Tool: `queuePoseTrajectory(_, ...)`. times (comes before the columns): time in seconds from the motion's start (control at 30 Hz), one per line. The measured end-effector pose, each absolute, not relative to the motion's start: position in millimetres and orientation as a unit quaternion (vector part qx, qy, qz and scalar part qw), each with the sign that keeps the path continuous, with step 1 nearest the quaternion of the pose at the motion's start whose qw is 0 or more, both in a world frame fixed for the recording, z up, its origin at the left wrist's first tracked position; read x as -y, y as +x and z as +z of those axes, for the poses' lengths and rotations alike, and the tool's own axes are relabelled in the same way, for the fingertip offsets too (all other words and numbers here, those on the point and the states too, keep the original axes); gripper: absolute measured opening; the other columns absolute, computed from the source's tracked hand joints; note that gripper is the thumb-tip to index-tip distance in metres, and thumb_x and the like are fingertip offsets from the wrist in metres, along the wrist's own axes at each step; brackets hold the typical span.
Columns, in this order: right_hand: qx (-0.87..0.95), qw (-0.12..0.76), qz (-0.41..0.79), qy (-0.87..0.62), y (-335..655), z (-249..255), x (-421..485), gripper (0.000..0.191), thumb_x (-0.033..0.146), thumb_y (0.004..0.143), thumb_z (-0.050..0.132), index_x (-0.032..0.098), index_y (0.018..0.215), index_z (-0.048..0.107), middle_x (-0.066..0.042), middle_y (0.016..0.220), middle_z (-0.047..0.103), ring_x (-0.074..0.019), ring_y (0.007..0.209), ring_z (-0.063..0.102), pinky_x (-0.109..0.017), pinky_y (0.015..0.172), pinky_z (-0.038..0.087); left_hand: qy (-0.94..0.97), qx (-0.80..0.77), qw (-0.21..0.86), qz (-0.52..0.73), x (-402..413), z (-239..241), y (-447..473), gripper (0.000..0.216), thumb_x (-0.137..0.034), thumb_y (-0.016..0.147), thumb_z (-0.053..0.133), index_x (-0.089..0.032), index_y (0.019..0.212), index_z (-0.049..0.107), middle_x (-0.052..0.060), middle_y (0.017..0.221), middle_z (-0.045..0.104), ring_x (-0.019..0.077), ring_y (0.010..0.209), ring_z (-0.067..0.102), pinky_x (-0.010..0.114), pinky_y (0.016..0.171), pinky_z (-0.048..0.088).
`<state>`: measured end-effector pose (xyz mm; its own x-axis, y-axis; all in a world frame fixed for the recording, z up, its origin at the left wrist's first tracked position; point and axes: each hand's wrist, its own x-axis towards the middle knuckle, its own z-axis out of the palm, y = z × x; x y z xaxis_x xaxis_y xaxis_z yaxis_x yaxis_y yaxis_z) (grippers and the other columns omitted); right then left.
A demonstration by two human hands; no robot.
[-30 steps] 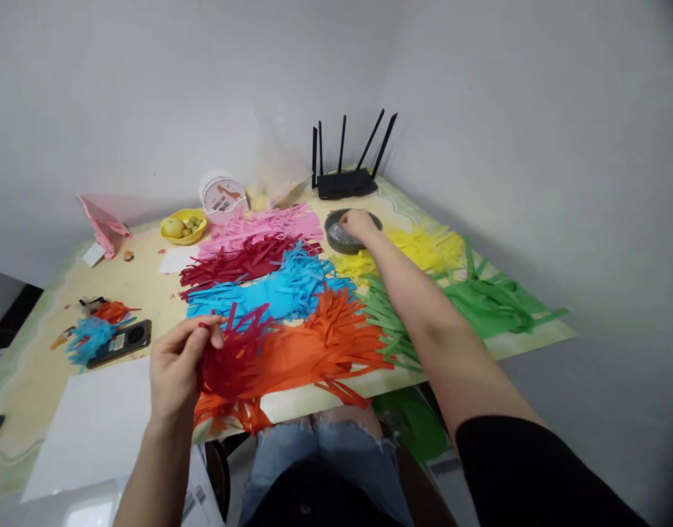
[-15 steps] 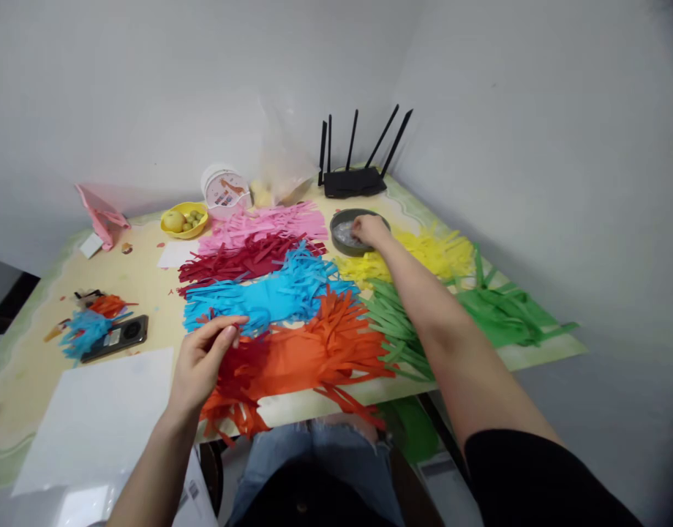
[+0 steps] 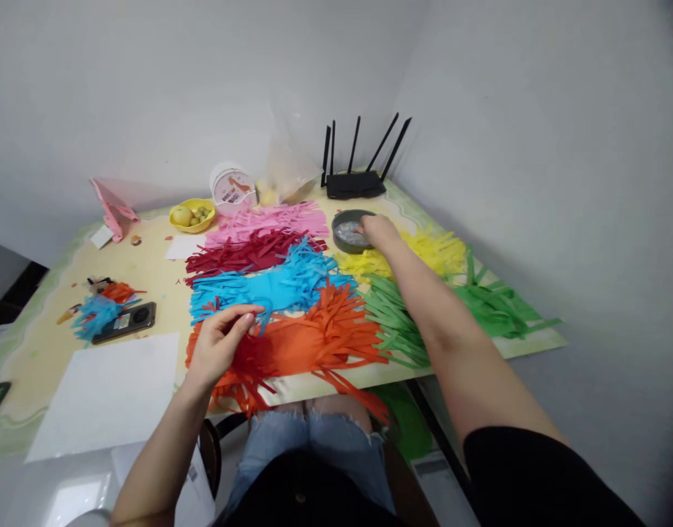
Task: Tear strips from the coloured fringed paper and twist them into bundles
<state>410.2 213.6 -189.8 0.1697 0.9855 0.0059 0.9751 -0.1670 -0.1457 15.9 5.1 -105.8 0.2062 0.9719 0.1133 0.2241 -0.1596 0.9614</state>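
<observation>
My left hand (image 3: 227, 338) is closed in a pinch above the orange fringed paper (image 3: 298, 344). A dark red strip of paper seems to be between its fingertips, partly hidden. My right hand (image 3: 379, 233) reaches over the yellow fringed paper (image 3: 429, 252) into a round grey bowl (image 3: 341, 246), its fingers drawn together at the clear, shiny contents. What those fingers hold is too small to tell. Blue fringed paper (image 3: 265, 289) lies just beyond my left hand, with dark red fringed paper (image 3: 249, 252) and pink fringed paper (image 3: 271, 223) behind it.
Green fringed paper (image 3: 490, 307) lies at the table's right corner. A black router (image 3: 355, 184) with upright antennas stands at the back. To the left are a yellow fruit bowl (image 3: 192, 225), a white bucket (image 3: 232, 189), a phone (image 3: 125, 322) and a white sheet (image 3: 109, 391).
My left hand has shifted slightly right relative to the papers. My right hand stays at the bowl, now nearer its right side. The whole view has moved a little.
</observation>
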Motion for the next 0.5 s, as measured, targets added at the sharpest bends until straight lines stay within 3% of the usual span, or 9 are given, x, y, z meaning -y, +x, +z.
queuePoseTrajectory(0.13,0.643,0.076,0.029,-0.761,411.6,-183.2,-204.0,0.039,0.03,0.096,0.059,-0.003,0.114,0.07,-0.036,0.115,0.068,-0.0381,0.111,0.067,-0.04,0.091,0.047,0.637,-0.467,0.446,0.421,-4.1,-105.6,17.7,0.03,-0.044,0.086,0.07,-0.016,0.094,0.08,0.002,0.066,0.067,0.0144,0.065,0.061,0.025,0.067,0.049)
queuePoseTrajectory(0.27,0.65,0.134,0.029,-0.748,411.9,-172.3,-197.2,0.033,0.026,0.095,0.058,0.0,0.11,0.07,-0.034,0.108,0.071,-0.0358,0.103,0.069,-0.039,0.086,0.048,0.636,-0.466,0.445,0.425,-4.6,-106.7,16.5,0.029,-0.043,0.086,0.07,-0.017,0.094,0.08,0.002,0.066,0.066,0.0148,0.066,0.062,0.025,0.067,0.05)
queuePoseTrajectory(0.43,0.703,0.269,0.056,-0.656,358.2,-153.1,-157.8,0.026,0.033,0.096,0.056,0.012,0.104,0.07,-0.014,0.097,0.078,-0.02,0.085,0.071,-0.027,0.078,0.05,0.627,-0.45,0.451,0.449,-6.6,-106.7,20.1,0.024,-0.039,0.086,0.072,-0.017,0.093,0.079,0.001,0.066,0.067,0.0135,0.066,0.062,0.024,0.067,0.05)
queuePoseTrajectory(0.47,0.715,0.307,0.073,-0.624,338.9,-149.6,-141.3,0.027,0.036,0.096,0.056,0.015,0.103,0.07,-0.009,0.091,0.078,-0.017,0.078,0.071,-0.026,0.073,0.051,0.622,-0.442,0.454,0.459,-7.0,-106.7,23.4,0.023,-0.038,0.086,0.072,-0.017,0.094,0.079,0.001,0.066,0.067,0.0128,0.065,0.062,0.023,0.068,0.05)
queuePoseTrajectory(0.5,0.719,0.399,0.131,-0.554,318.7,-146.5,-122.2,0.028,0.039,0.094,0.061,0.014,0.101,0.072,-0.008,0.082,0.077,-0.0162,0.068,0.069,-0.026,0.067,0.051,0.615,-0.435,0.457,0.473,-7.2,-106.9,27.6,0.022,-0.037,0.085,0.073,-0.017,0.094,0.078,0.001,0.067,0.068,0.0122,0.065,0.062,0.023,0.068,0.05)
